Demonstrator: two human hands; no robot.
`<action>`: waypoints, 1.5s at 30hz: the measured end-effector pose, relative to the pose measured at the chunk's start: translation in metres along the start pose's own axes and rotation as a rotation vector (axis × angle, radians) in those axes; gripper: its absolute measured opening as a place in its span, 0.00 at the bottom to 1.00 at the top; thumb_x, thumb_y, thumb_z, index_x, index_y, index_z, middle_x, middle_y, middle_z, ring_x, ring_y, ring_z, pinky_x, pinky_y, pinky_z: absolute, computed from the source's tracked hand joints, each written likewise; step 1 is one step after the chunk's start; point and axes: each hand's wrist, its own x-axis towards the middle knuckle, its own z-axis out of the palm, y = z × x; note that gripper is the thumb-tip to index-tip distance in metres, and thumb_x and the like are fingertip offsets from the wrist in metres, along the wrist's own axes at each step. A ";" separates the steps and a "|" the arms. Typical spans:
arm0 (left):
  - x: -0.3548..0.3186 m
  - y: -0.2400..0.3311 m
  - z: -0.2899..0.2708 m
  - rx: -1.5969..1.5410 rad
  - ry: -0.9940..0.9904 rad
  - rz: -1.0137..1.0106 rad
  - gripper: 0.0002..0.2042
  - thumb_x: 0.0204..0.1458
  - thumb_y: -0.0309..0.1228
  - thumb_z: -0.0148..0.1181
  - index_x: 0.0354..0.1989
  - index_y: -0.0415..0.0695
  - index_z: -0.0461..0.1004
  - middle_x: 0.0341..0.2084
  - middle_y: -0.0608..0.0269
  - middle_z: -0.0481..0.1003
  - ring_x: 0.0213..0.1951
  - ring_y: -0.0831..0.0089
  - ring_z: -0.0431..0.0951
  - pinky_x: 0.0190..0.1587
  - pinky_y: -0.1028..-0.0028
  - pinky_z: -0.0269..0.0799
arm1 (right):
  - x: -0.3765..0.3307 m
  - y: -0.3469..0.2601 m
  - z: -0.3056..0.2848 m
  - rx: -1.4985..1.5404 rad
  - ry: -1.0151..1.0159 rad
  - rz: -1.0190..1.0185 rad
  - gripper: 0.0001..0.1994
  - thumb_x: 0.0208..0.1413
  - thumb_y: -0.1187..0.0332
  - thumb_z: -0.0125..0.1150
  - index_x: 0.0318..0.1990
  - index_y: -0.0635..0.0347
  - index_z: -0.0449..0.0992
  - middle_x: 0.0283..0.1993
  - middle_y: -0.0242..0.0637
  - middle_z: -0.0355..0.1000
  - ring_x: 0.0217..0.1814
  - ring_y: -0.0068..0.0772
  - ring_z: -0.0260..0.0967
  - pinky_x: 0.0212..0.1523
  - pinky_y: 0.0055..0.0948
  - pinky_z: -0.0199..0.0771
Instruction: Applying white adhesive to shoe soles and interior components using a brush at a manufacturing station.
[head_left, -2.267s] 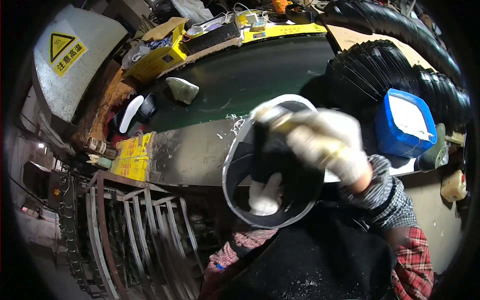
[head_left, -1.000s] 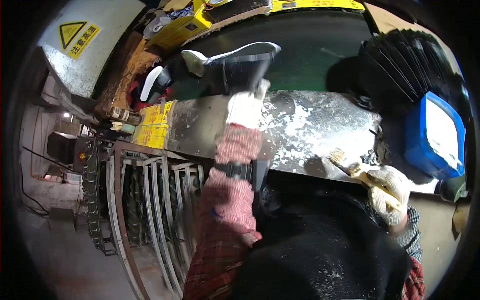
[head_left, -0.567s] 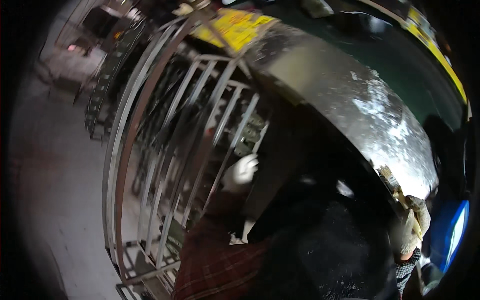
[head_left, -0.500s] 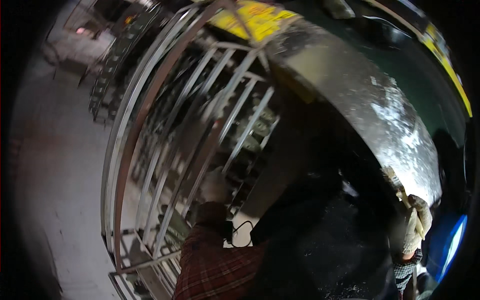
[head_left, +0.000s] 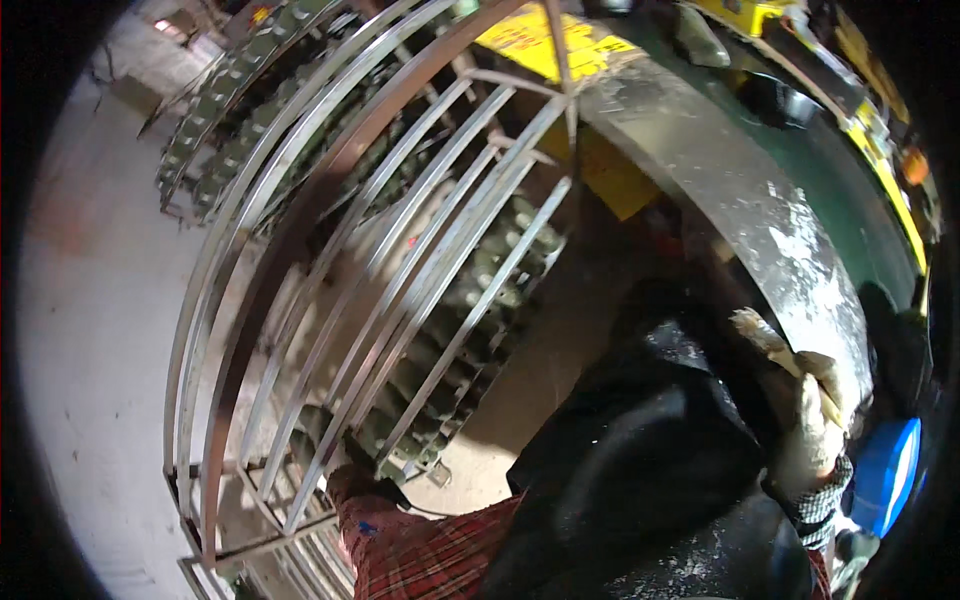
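My right hand [head_left: 815,435], in a pale work glove, is closed around the light handle of a brush [head_left: 762,333]. The brush's bristle end points up and left, beside the edge of a metal work surface [head_left: 700,130] with white smears. My left arm, in a red plaid sleeve with a dark cuff, reaches left to a metal rack [head_left: 260,330] of silver and brown bars. My left hand [head_left: 312,428], in a greyish glove, is among the lower bars and partly covered by them. Its fingers do not show clearly.
Dark green rounded pieces [head_left: 440,350] stand in rows behind the bars, with more on another rack [head_left: 220,150] at the far left. A yellow sheet [head_left: 550,45] lies at the back. A blue object [head_left: 888,475] is at the right, and a dark bowl [head_left: 780,100] stands far right.
My left hand has moved left and toward me, to the lower bars of the rack. My right hand still grips the brush, now slightly lower and farther left in view.
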 end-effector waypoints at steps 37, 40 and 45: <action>-0.473 0.464 0.085 -0.793 -2.447 0.358 0.43 0.48 0.43 0.57 0.67 0.27 0.48 0.61 0.33 0.59 0.59 0.41 0.65 0.67 0.41 0.52 | -0.162 0.044 -0.306 -0.600 1.114 0.086 0.12 0.59 0.59 0.63 0.37 0.59 0.79 0.25 0.27 0.71 0.26 0.15 0.64 0.28 0.18 0.64; -0.484 0.450 0.096 -0.796 -2.305 0.409 0.41 0.53 0.52 0.58 0.65 0.31 0.53 0.55 0.34 0.65 0.51 0.45 0.72 0.56 0.42 0.66 | -0.166 0.040 -0.303 -0.474 1.195 0.012 0.14 0.60 0.60 0.61 0.34 0.63 0.79 0.26 0.26 0.71 0.26 0.15 0.63 0.27 0.18 0.63; -0.423 0.422 0.120 -0.557 -2.615 -0.417 0.43 0.50 0.64 0.53 0.62 0.36 0.60 0.49 0.33 0.71 0.45 0.40 0.76 0.38 0.48 0.78 | -0.167 0.020 -0.273 -0.330 1.182 0.002 0.12 0.61 0.62 0.59 0.38 0.64 0.79 0.26 0.26 0.72 0.29 0.13 0.65 0.28 0.14 0.61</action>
